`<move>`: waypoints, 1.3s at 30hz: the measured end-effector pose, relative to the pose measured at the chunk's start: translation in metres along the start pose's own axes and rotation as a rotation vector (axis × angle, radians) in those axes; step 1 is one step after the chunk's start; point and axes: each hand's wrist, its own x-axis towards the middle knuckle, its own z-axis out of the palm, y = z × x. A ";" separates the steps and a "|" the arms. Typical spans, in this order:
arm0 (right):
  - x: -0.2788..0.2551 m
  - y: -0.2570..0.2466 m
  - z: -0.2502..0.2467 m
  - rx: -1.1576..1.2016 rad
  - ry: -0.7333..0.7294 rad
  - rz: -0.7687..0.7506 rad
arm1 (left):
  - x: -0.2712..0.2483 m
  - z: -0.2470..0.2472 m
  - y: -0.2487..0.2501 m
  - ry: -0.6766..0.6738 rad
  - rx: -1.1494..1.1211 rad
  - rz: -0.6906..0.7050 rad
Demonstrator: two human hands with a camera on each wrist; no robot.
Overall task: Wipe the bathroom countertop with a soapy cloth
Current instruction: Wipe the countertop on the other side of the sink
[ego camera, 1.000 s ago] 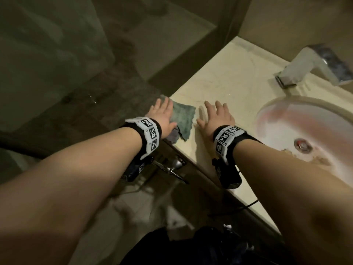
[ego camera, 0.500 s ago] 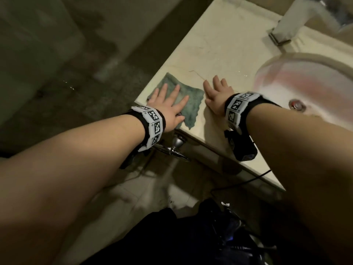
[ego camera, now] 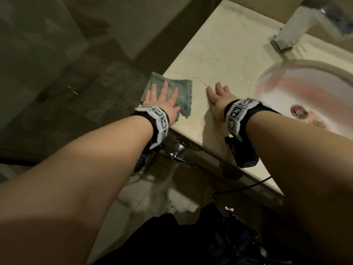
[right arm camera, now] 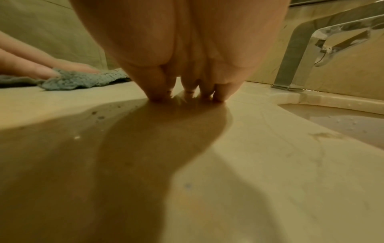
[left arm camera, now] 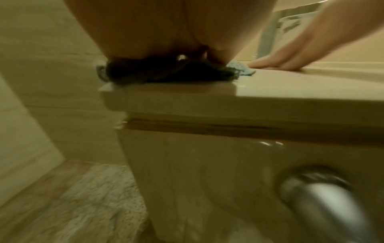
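Note:
A grey-green cloth (ego camera: 183, 88) lies flat on the near left corner of the cream countertop (ego camera: 225, 44), one edge hanging over the left side. My left hand (ego camera: 162, 96) presses flat on it with straight, spread fingers. My right hand (ego camera: 217, 94) rests flat on the bare counter just right of the cloth, fingers straight. In the right wrist view the right hand's fingertips (right arm camera: 158, 95) touch the wet stone, and the cloth (right arm camera: 83, 80) lies to the left under the left hand's fingers (right arm camera: 31, 65). The left wrist view shows the cloth (left arm camera: 241, 69) at the counter corner.
A round sink basin (ego camera: 309, 92) with a metal drain (ego camera: 299, 111) is sunk into the counter at right. A chrome faucet (ego camera: 298, 25) stands behind it. A chrome lever (ego camera: 177, 152) sticks out below the counter's front edge. Dark floor (ego camera: 86, 92) lies to the left.
The left hand has slid the cloth to the left, so that its edge now overhangs the counter's corner. The right hand has stayed flat on the counter.

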 end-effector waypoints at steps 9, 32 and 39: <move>0.010 0.001 0.006 -0.054 -0.004 0.038 | 0.018 -0.018 -0.030 0.007 -0.219 -0.030; -0.019 -0.033 0.005 -0.140 -0.028 0.162 | -0.045 0.024 0.001 0.050 -0.052 0.111; -0.004 -0.029 0.014 -0.135 -0.015 0.146 | -0.019 0.008 0.008 0.053 0.015 0.131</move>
